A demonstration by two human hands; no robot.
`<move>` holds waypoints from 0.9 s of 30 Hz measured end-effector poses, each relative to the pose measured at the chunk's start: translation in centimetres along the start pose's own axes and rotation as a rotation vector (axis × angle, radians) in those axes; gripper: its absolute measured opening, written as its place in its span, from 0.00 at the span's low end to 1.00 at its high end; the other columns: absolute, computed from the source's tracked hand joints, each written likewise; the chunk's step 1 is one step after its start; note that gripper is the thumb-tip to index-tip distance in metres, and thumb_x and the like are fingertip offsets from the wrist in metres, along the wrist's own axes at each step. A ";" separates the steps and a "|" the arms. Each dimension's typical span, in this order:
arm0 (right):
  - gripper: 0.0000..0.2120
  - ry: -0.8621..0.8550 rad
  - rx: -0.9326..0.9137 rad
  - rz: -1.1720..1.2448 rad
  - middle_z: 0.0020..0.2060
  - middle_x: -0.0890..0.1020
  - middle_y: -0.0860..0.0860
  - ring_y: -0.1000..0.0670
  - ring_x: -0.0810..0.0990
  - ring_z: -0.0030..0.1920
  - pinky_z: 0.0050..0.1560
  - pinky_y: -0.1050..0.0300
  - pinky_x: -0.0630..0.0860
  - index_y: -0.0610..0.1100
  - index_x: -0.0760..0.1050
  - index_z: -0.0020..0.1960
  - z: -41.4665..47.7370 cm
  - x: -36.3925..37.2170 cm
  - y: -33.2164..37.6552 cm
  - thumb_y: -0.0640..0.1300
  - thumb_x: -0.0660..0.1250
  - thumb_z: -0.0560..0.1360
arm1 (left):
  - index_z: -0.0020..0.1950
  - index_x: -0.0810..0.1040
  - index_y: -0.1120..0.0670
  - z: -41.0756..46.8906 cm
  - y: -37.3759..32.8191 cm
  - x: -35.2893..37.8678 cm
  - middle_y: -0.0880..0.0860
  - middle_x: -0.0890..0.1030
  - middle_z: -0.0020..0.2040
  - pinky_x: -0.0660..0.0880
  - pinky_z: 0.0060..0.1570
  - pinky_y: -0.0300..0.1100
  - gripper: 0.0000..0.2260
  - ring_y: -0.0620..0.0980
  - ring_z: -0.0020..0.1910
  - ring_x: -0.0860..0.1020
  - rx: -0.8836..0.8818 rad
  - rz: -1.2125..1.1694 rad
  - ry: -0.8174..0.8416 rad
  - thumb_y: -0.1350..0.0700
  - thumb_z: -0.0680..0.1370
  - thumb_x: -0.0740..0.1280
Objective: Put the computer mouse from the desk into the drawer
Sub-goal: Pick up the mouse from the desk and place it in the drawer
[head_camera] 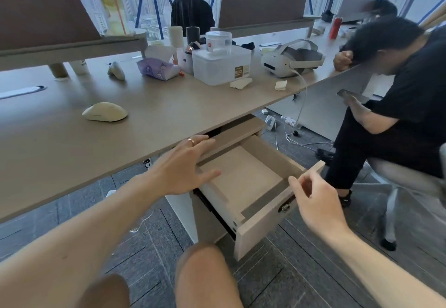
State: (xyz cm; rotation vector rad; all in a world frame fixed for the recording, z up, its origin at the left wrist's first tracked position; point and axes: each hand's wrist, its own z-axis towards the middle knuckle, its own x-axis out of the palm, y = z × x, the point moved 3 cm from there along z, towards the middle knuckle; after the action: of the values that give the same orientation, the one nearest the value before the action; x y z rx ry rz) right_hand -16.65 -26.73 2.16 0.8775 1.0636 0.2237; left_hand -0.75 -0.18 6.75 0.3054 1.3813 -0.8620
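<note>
— Hands: how are they held?
— Left hand [187, 166] and right hand [313, 201] are spread over the open drawer [243, 177], fingers released.
— Mouse?
— Seen left of centre, on the tabletop [169, 105]: mouse [105, 111] untouched.

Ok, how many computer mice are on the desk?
2. A cream mouse lies near the front edge; a grey mouse sits further back beside the purple tissue pack. Clutter may hide others.
</note>
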 end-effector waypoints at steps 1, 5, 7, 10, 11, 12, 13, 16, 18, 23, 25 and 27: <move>0.14 -0.002 -0.098 -0.004 0.34 0.78 0.53 0.52 0.78 0.36 0.36 0.56 0.74 0.50 0.72 0.41 0.5 -0.4 2.0 0.58 0.62 0.78 | 0.78 0.64 0.48 -0.1 0.3 -1.4 0.49 0.66 0.77 0.63 0.71 0.44 0.39 0.50 0.74 0.66 0.000 -0.032 -0.031 0.29 0.72 0.63; 0.10 0.110 -0.343 -0.104 0.40 0.78 0.58 0.59 0.77 0.42 0.43 0.62 0.74 0.52 0.73 0.46 2.6 1.0 9.0 0.58 0.63 0.77 | 0.80 0.61 0.48 -1.8 3.5 -6.4 0.49 0.62 0.80 0.56 0.76 0.47 0.42 0.50 0.78 0.60 -0.163 -0.015 -0.080 0.25 0.72 0.56; 0.12 0.149 -0.426 -0.130 0.44 0.78 0.60 0.59 0.77 0.46 0.49 0.59 0.76 0.52 0.74 0.49 3.2 2.5 12.3 0.60 0.62 0.77 | 0.81 0.57 0.48 -3.5 6.5 -8.1 0.49 0.58 0.81 0.54 0.77 0.48 0.45 0.50 0.79 0.56 -0.299 0.008 -0.050 0.23 0.71 0.52; 0.14 0.193 -0.530 -0.138 0.46 0.79 0.59 0.58 0.78 0.49 0.51 0.56 0.77 0.51 0.75 0.51 3.7 5.4 16.8 0.61 0.61 0.76 | 0.81 0.54 0.46 -6.5 11.6 -9.7 0.47 0.55 0.82 0.53 0.77 0.53 0.54 0.51 0.80 0.55 -0.500 0.036 -0.015 0.16 0.63 0.44; 0.15 0.209 -0.560 -0.146 0.47 0.79 0.59 0.57 0.78 0.49 0.52 0.55 0.77 0.51 0.76 0.53 3.8 6.4 18.2 0.61 0.62 0.76 | 0.81 0.54 0.46 -7.5 13.2 -10.1 0.47 0.54 0.82 0.53 0.77 0.55 0.56 0.52 0.80 0.55 -0.563 0.061 -0.004 0.15 0.61 0.42; 0.15 0.228 -0.592 -0.153 0.49 0.79 0.58 0.56 0.78 0.50 0.52 0.55 0.76 0.50 0.76 0.54 3.9 7.4 19.6 0.60 0.62 0.77 | 0.81 0.54 0.46 -8.3 14.8 -10.4 0.48 0.54 0.82 0.53 0.77 0.57 0.57 0.53 0.80 0.55 -0.628 0.087 0.011 0.15 0.60 0.41; 0.15 0.249 -0.618 -0.162 0.50 0.79 0.58 0.55 0.77 0.51 0.53 0.55 0.76 0.50 0.76 0.56 4.1 8.6 21.0 0.59 0.63 0.77 | 0.81 0.54 0.47 -9.1 16.2 -10.8 0.49 0.54 0.83 0.52 0.77 0.58 0.57 0.54 0.80 0.55 -0.687 0.106 0.027 0.15 0.60 0.42; 0.15 0.311 -0.692 -0.165 0.50 0.79 0.54 0.53 0.77 0.51 0.52 0.55 0.74 0.48 0.76 0.56 5.0 12.2 24.9 0.57 0.65 0.76 | 0.81 0.54 0.46 -10.6 19.3 -11.1 0.50 0.54 0.83 0.50 0.76 0.63 0.55 0.54 0.80 0.53 -0.778 0.132 0.051 0.15 0.61 0.43; 0.16 0.353 -0.728 -0.158 0.50 0.79 0.52 0.51 0.77 0.51 0.51 0.56 0.72 0.47 0.76 0.56 6.0 14.9 27.3 0.56 0.66 0.76 | 0.81 0.53 0.45 -11.0 20.0 -10.6 0.50 0.53 0.83 0.48 0.75 0.66 0.53 0.53 0.80 0.51 -0.779 0.147 0.088 0.16 0.62 0.45; 0.19 0.439 -0.817 -0.170 0.56 0.78 0.48 0.48 0.77 0.55 0.52 0.59 0.68 0.46 0.74 0.63 8.4 21.1 32.8 0.55 0.67 0.76 | 0.79 0.55 0.42 -11.0 20.1 -9.0 0.48 0.55 0.82 0.45 0.74 0.67 0.45 0.52 0.80 0.50 -0.774 0.240 -0.003 0.19 0.67 0.46; 0.20 0.454 -0.824 -0.151 0.59 0.78 0.46 0.45 0.76 0.58 0.53 0.59 0.67 0.45 0.74 0.64 9.5 23.5 34.5 0.53 0.68 0.76 | 0.79 0.55 0.42 -10.9 20.2 -8.9 0.48 0.54 0.82 0.45 0.74 0.67 0.44 0.51 0.80 0.50 -0.779 0.246 -0.007 0.20 0.68 0.48; 0.22 0.463 -0.820 -0.148 0.61 0.76 0.46 0.43 0.74 0.62 0.60 0.54 0.69 0.48 0.73 0.66 10.7 26.1 35.6 0.55 0.67 0.75 | 0.79 0.54 0.41 -10.8 20.4 -8.9 0.47 0.53 0.82 0.43 0.74 0.67 0.44 0.51 0.80 0.49 -0.781 0.244 -0.004 0.20 0.68 0.47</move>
State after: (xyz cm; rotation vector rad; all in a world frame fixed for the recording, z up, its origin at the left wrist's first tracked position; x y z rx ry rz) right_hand 13.76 5.34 12.47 -0.0025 1.3039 0.7032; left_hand 5.86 23.67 7.00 -0.1320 1.5302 -0.0854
